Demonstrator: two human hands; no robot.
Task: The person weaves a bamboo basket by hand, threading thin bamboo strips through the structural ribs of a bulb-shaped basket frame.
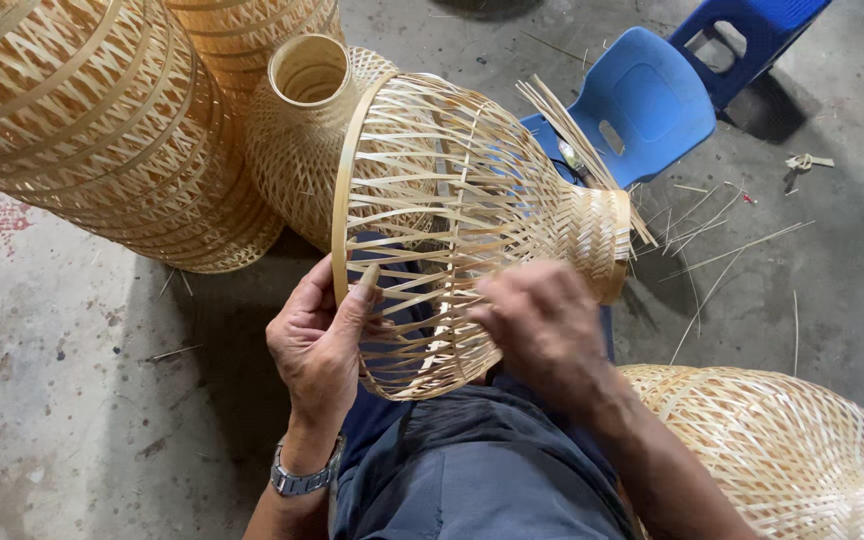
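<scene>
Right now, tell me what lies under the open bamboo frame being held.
Under the bamboo frame is the person's lap in dark blue trousers, seen through its slats. The right hand and left hand cover the rest.

Soft, even daylight, faint shadows on the concrete floor (72,400); right hand (542,325) motion-blurred, edges slightly bowed.

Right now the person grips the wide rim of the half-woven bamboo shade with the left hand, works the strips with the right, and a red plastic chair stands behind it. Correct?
Not quite: the chair is blue, not red, as the head view shows. The rest holds: the left hand grips the wide rim of the half-woven bamboo shade, and the right hand is on its strips.
</scene>
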